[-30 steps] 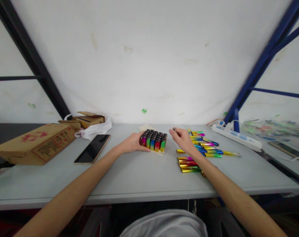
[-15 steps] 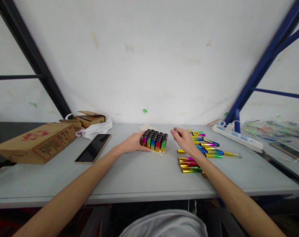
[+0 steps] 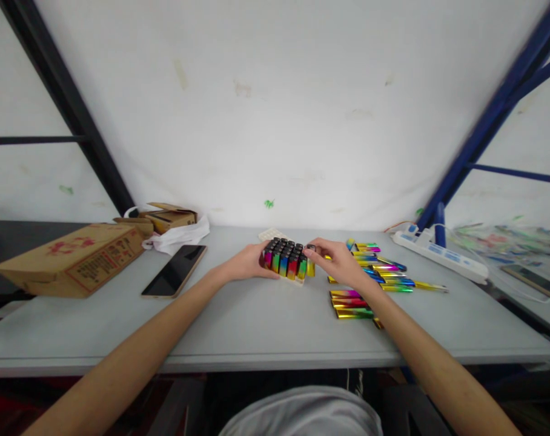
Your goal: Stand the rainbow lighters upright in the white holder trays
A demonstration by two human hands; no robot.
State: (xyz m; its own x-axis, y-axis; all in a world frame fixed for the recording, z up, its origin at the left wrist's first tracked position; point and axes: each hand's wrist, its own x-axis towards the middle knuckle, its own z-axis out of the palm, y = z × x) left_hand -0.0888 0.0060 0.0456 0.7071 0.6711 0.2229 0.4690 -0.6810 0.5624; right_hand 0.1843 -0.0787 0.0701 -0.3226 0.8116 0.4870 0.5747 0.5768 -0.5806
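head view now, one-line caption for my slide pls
Left hand gripping a block of upright lighters, right hand holding a single lighter beside it, loose lighters lying on the table.

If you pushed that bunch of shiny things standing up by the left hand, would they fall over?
The standing bunch might resist tipping, since its pieces are packed close together and the left hand is against one side. A single piece alone could topple more easily, as each looks taller than wide. Their glossy sides may feel slippery.
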